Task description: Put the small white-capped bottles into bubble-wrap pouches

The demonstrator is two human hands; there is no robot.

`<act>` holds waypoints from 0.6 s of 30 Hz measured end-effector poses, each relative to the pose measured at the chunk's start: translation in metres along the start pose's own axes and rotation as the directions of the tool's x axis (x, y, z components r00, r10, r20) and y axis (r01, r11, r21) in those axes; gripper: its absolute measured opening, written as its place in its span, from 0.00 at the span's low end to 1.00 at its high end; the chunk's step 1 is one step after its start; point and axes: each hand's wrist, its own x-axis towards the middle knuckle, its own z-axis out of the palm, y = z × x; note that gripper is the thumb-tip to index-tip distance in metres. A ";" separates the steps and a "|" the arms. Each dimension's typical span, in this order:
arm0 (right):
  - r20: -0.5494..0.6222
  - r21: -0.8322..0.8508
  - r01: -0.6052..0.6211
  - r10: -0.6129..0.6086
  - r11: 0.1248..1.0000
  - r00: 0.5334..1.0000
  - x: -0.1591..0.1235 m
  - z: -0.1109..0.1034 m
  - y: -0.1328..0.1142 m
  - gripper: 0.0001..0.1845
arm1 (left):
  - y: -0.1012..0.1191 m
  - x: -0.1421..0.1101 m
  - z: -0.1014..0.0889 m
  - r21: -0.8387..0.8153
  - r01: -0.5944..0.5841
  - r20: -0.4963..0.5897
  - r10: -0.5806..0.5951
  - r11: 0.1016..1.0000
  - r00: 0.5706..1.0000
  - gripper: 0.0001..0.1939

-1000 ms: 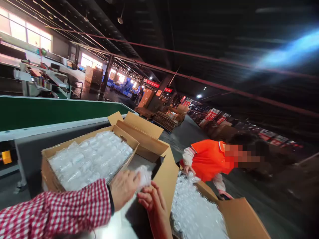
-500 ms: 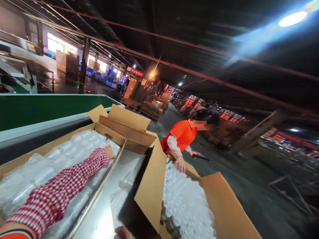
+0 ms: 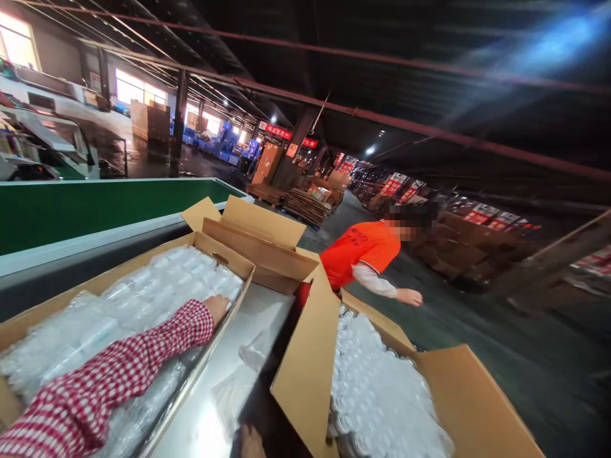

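Observation:
My left arm in a red-checked sleeve reaches across an open cardboard box [image 3: 224, 257] filled with clear plastic-wrapped packs [image 3: 157, 286]. My left hand [image 3: 217, 307] rests at the far right side of those packs, its fingers hidden among the wrap. Only a sliver of my right hand [image 3: 251, 443] shows at the bottom edge, above the metal table [image 3: 248, 318], beside a second open box [image 3: 458, 401] packed with clear containers [image 3: 377, 394]. A loose clear bag [image 3: 252, 350] lies on the table between the boxes.
A person in an orange shirt [image 3: 363, 245] bends beside the second box, one hand [image 3: 410, 296] stretched to the right. A green conveyor [image 3: 95, 203] runs behind the boxes. Stacked flat cardboard [image 3: 305, 207] and more cartons stand along the dark aisle.
A second ago both my hands held a clear bag between the boxes. My left hand has since reached into the left box; my right dropped to the bottom edge. The orange-shirted person leaned away.

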 end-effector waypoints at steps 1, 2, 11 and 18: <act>-0.001 0.043 0.002 -0.002 0.999 1.000 -0.001 -0.007 -0.002 0.11 | 0.002 -0.008 -0.006 -0.005 -0.016 -0.025 0.016 1.000 1.000 0.11; -0.008 0.082 0.006 -0.006 0.997 1.000 -0.003 -0.014 -0.005 0.10 | 0.005 -0.017 -0.012 -0.013 -0.035 -0.053 0.034 0.999 0.998 0.12; -0.078 0.668 0.105 -0.071 0.737 0.994 -0.058 -0.132 -0.044 0.13 | 0.051 -0.133 -0.033 -0.405 -0.303 0.022 0.340 0.863 0.940 0.30; 0.018 0.993 -0.011 -0.057 0.120 0.998 -0.109 -0.212 -0.058 0.13 | 0.070 -0.204 0.034 -0.572 -0.154 0.086 0.246 0.806 0.965 0.47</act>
